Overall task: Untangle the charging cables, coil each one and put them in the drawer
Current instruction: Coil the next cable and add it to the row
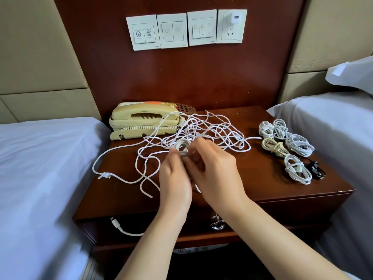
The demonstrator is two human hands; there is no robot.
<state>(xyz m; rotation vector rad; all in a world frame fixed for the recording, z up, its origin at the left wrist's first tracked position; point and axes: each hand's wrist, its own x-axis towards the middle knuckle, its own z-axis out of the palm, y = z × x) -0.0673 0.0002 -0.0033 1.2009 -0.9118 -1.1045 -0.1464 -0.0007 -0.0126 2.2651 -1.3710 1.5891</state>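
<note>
A person's two hands met over the middle of a dark red-brown wooden nightstand point(252, 178) between two beds made up in white sheets point(40, 158). The left hand point(175, 178) pinched a small coil of white charging cable point(181, 146) with thumb and curled fingers. The right hand point(218, 174) was pressed close beside it, its fingers curled onto the same coil, though we found the fingertips blurred.

Behind the coil, a loose tangle of white charging cables point(212, 128) spread over the tabletop, with loops lying against a beige corded telephone point(141, 120) at the back left. One plug end point(105, 175) lay near the left edge.

At the right side of the top, well apart from the hands, lay five finished bundles of white and cream cable point(296, 146) and a small black coiled cable point(314, 170).

Under the top we saw a wooden drawer with a metal pull point(217, 224), and a white connector end point(116, 222) showed at the drawer's left; we could not tell whether it lay inside.

On the wood panel above were four white wall plates point(171, 31), three of them with switches. A white USB charger point(235, 19) was plugged into the socket of the right one. The markings on the plates were too small for us to read.
</note>
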